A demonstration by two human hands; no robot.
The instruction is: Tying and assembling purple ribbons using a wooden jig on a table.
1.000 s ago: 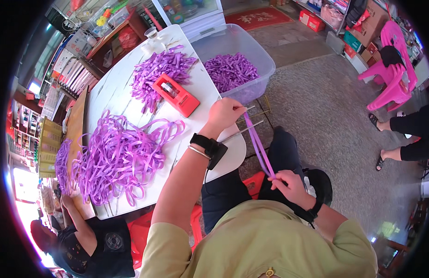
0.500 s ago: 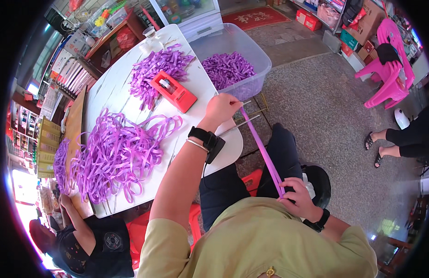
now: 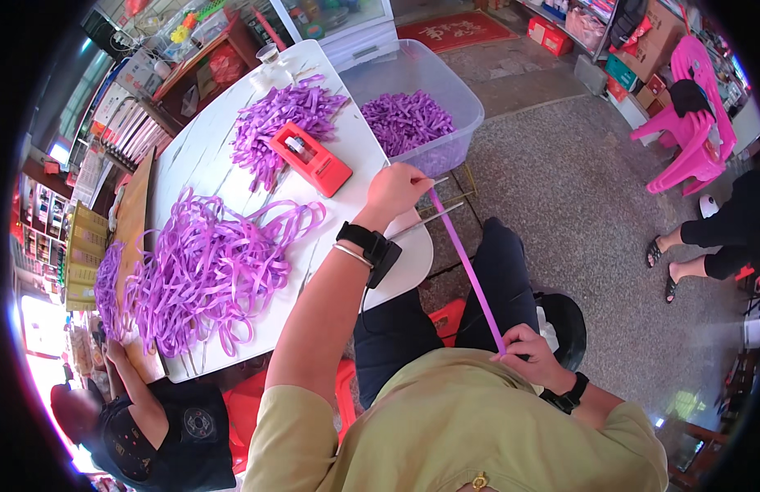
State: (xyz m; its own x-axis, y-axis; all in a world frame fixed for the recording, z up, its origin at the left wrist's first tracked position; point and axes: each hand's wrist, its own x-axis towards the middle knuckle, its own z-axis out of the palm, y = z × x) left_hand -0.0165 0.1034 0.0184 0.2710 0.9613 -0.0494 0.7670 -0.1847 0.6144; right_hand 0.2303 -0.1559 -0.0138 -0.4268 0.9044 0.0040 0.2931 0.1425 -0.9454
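Note:
A purple ribbon [image 3: 468, 266] runs taut and slanting across my lap. Its far end is pinched between the fingers of my left hand [image 3: 398, 193], beside the table's rounded corner. My right hand [image 3: 529, 358] grips the near end close to my waist, fingers closed. A thin metal rod [image 3: 429, 216] sticks out past the table edge under my left wrist, and the ribbon passes by it. On the white table [image 3: 347, 262] lie a large tangle of long purple ribbons [image 3: 207, 275] and a heap of shorter folded ones [image 3: 285, 115]. A red tape dispenser [image 3: 318, 168] stands against that heap.
Beyond the table, a clear plastic bin [image 3: 466, 115] holds many purple ribbon pieces. A person [image 3: 162, 430] sits at the table's left end. At far right are another person's legs [image 3: 691, 254] and pink plastic chairs [image 3: 691, 139]. A black bin [image 3: 570, 328] stands by my right leg.
The ribbon showed as a wider, partly split band and now appears as one narrow, straight strip. Both hands keep nearly the same place. The person at far right has shifted slightly.

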